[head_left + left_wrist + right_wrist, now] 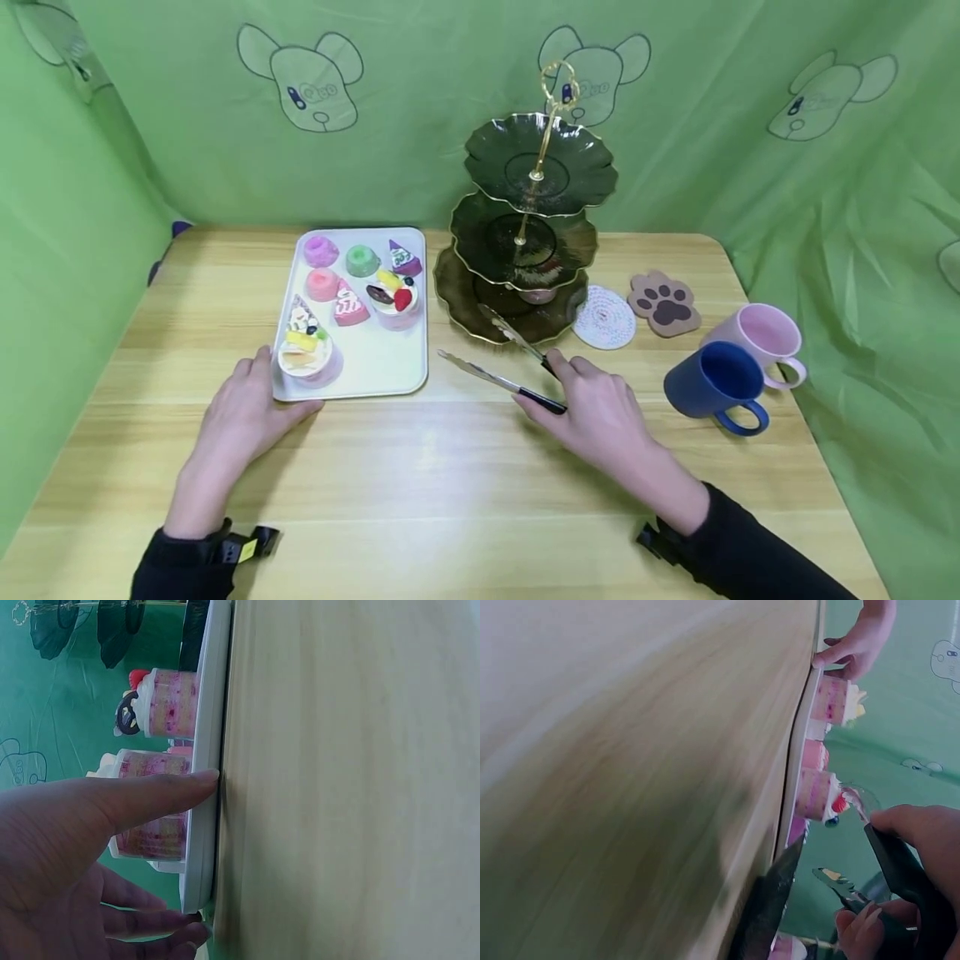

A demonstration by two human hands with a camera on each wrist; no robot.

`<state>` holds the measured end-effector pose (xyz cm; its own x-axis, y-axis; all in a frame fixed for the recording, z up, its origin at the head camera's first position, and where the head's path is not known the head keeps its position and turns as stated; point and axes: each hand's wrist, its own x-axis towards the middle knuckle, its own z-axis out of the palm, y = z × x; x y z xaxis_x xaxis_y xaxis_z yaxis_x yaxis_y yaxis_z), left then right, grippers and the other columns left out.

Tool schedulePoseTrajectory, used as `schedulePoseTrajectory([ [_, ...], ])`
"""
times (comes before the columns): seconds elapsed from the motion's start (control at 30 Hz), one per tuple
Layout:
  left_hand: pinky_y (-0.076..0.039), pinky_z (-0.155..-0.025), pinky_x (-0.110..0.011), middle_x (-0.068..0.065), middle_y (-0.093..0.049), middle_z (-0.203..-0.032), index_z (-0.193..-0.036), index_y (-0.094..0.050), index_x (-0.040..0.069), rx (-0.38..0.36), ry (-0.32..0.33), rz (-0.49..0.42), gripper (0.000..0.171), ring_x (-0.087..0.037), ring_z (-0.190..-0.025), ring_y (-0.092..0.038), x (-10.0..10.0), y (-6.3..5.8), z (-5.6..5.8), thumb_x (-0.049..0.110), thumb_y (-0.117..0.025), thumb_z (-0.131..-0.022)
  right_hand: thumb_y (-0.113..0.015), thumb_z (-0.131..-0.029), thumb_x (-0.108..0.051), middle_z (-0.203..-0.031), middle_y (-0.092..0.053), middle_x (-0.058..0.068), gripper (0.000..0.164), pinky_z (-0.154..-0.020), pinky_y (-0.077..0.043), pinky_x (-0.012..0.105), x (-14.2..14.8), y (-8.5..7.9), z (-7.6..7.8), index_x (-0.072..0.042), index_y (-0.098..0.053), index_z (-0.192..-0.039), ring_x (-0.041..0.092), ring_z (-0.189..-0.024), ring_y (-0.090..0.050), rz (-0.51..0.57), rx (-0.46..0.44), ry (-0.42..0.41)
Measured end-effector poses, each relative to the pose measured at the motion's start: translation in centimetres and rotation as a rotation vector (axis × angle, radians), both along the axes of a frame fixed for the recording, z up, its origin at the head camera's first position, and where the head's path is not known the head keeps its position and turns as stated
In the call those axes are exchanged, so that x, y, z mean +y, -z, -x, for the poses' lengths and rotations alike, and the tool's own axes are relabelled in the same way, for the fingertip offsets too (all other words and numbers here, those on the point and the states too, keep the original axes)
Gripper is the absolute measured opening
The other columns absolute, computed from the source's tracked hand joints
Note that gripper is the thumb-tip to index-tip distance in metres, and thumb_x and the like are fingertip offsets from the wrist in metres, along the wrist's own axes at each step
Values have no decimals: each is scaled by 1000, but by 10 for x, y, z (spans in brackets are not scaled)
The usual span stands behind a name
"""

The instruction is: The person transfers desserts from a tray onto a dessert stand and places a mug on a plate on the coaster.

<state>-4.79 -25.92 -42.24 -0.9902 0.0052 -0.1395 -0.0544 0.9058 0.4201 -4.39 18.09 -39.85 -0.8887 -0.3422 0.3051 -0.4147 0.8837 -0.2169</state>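
My right hand (600, 408) grips the tongs (517, 388), fingers curled round the black handles, and the two metal arms stand well apart. Their long axis points away from me and leftward: one tip lies just beside the right edge of the tray (375, 362), the other over the bottom plate of the stand (495, 242), whether touching I cannot tell. The tray sits by the far edge of the bench (420, 500); its strawberry cup (397, 317) is the cup nearer the tongs. My left hand (243, 412) spreads round the tray's near left corner, thumb against the near edge, beside the second cake cup (306, 358). The tray also holds three ring cakes (322, 283) and three slices (351, 304). A pink-sided cup (537, 296) shows on the stand, partly hidden below the middle plate.
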Motion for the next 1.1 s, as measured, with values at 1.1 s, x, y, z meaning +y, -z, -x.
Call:
schedulePoseTrajectory([
  [1.1, -50, -70, -52, -33, -54, -112, -142, -47, -16, -18, 14, 13, 103, -42, -92, -56, -4, -5, 8, 52, -91, -78, -74, -93, -60, -91, -73, 13, 69, -50, -53, 45, -94, 17, 75, -1, -71, -129, 34, -68, -69, -60, 9, -64],
])
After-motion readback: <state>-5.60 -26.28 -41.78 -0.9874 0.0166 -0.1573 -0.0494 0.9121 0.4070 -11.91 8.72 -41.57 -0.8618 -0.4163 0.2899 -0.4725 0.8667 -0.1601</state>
